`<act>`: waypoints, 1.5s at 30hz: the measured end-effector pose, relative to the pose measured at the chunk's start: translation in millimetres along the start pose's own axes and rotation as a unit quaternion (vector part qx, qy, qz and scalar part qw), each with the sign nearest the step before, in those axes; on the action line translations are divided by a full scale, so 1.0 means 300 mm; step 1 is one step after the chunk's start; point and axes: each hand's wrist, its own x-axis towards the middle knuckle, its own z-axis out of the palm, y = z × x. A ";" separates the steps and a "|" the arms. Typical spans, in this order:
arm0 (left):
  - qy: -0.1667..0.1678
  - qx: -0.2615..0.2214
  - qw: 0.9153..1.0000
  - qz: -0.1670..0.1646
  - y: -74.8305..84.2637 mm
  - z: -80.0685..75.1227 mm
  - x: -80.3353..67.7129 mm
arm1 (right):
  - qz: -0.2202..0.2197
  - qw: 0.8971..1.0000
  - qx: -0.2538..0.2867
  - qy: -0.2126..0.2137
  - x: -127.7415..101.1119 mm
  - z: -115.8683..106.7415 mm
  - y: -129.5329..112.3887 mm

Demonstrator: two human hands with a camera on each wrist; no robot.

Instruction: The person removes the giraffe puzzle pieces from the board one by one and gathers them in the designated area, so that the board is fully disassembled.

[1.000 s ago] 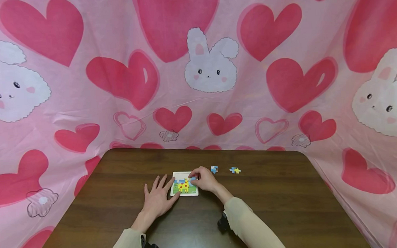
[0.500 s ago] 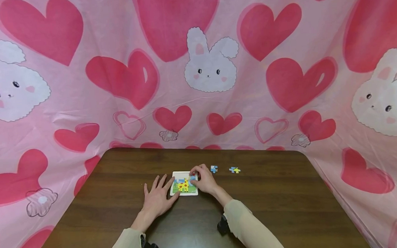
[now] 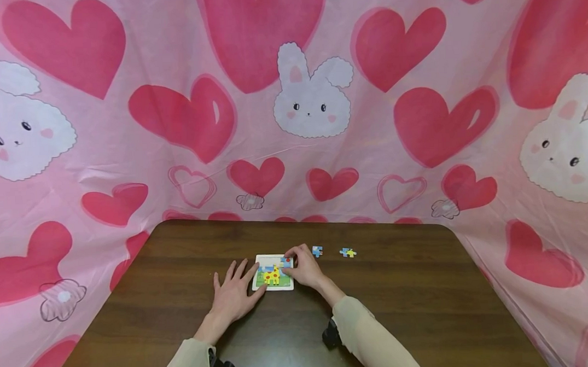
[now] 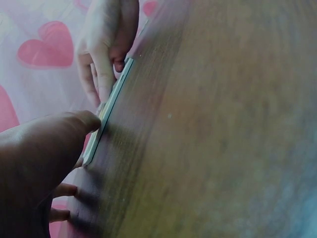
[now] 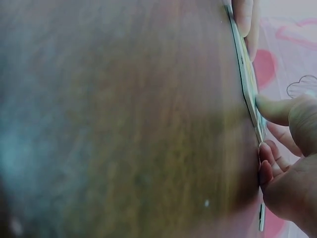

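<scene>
1. Left of centre in the head view, the left hand (image 3: 234, 291) lay flat on the table (image 3: 427, 309), fingers straight, thumb against the board (image 3: 274, 285), steadying its left edge.
2. The board sat at mid-frame: thin, stiff and light by the look of it, likely to skid, best braced at the edges.
3. Right hand (image 3: 305, 268) curled over the board's upper right corner, fingertips pressing a piece (image 3: 286, 261); a pinch or a plain press, I couldn't tell.
4. Two loose pieces (image 3: 318, 251) (image 3: 348, 252) lay further right: small, flat, best pinched by the rim.
</scene>
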 end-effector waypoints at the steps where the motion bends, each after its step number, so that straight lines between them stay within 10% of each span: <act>1: 0.000 0.000 1.000 0.000 0.000 0.000 0.000 | 0.001 1.000 0.004 -0.002 -0.001 -0.002 0.002; 21: -0.006 -0.001 1.000 -0.002 0.009 0.001 0.000 | -0.060 0.998 0.020 0.028 -0.009 -0.013 0.065; 45: 0.003 -0.002 1.000 0.004 0.009 -0.010 -0.001 | 0.046 0.986 0.139 0.076 -0.100 -0.201 0.126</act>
